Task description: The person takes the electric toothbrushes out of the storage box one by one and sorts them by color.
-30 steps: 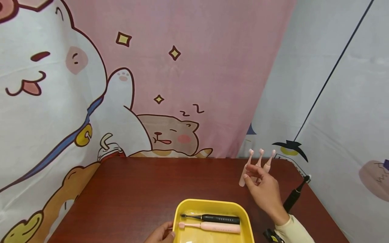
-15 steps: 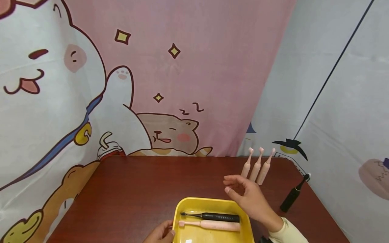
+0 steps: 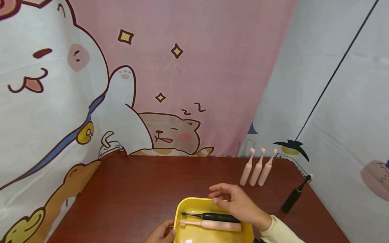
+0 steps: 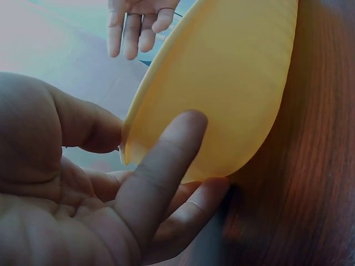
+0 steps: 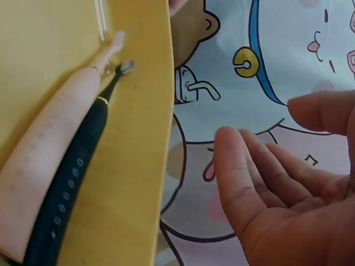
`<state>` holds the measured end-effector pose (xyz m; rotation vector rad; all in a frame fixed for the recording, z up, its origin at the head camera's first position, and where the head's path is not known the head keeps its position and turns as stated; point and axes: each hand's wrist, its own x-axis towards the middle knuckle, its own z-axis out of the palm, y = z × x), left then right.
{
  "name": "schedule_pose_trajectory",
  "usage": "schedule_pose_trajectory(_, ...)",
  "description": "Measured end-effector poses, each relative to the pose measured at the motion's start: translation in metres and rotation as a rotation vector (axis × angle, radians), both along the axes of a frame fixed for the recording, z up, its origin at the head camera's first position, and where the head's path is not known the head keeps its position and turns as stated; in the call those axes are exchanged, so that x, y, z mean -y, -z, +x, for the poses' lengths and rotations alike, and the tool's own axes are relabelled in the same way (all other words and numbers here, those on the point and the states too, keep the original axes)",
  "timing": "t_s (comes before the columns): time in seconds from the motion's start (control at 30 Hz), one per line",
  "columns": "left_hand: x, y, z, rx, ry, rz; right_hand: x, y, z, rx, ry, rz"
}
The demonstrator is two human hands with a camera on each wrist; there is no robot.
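My left hand (image 3: pixel 161 233) grips the left wall of a yellow plastic tray (image 3: pixel 197 237); in the left wrist view its thumb is at the rim and its fingers lie along the outside. Inside the tray lie a black electric toothbrush (image 3: pixel 220 217) and a pink electric toothbrush (image 3: pixel 222 225), side by side, heads to the left. Over the tray's far right part is my right hand (image 3: pixel 238 204), fingers extended and holding nothing. The right wrist view also shows its bare palm and fingers (image 5: pixel 236 177) beside the tray wall.
Three pink electric toothbrushes (image 3: pixel 256 172) stand upright in a row at the back right of the brown table (image 3: pixel 146 189). Nearer the right edge stands a black electric toothbrush (image 3: pixel 293 199). Cartoon-printed cloth (image 3: pixel 212 74) hangs behind the table and along its sides.
My right hand has moved away from the standing pink toothbrushes, left and nearer, to over the tray. All three are now uncovered. The left hand keeps its place on the tray.
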<state>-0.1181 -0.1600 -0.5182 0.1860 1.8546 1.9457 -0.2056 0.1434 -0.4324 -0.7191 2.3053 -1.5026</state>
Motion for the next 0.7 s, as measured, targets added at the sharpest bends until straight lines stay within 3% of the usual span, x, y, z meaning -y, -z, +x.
schedule_pose_trajectory(0.17,-0.002,0.0,0.002,-0.043,0.001,0.001,0.006,0.008,-0.002,0.022,-0.074,0.026)
schedule_pose_trajectory(0.47,0.001,0.0,0.001,-0.054,0.007,-0.002,0.011,0.023,-0.008,0.261,-0.147,-0.043)
schedule_pose_trajectory(0.7,0.001,0.002,0.0,-0.048,0.018,0.004,0.009,0.031,-0.01,0.292,-0.157,-0.038)
